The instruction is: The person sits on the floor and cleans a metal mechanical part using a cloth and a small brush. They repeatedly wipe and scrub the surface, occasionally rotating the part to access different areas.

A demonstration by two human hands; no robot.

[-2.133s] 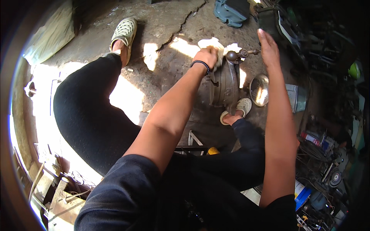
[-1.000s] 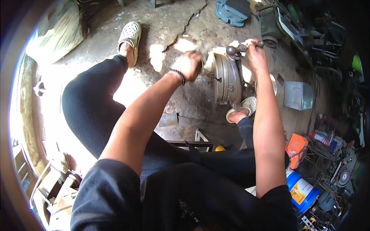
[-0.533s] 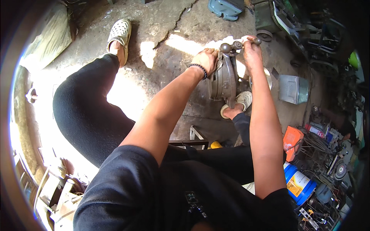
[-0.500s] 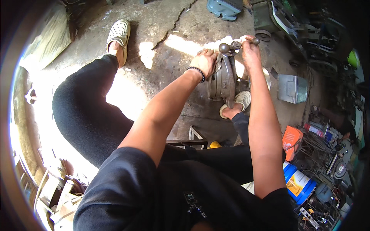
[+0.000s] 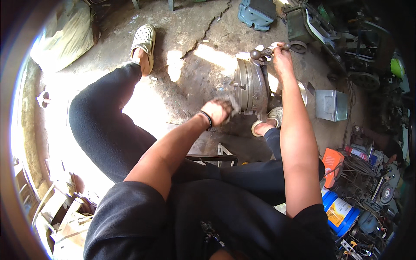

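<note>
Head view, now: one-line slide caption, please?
Left hand holds a grey rag beside a round metal machine part; right hand grips its ball-ended handle.

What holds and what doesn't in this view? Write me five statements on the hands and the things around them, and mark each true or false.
1. The left grip holds a rag. True.
2. The right grip rests on the person's knee. False: it is on the ball-ended handle atop the metal drum.
3. The dark bracelet is on the right wrist. False: it is on the left wrist.
4. The blue bucket appears toward the lower right of the picture. True.
5. The orange box is left of the drum. False: it is to the drum's right, lower in the picture.
</note>
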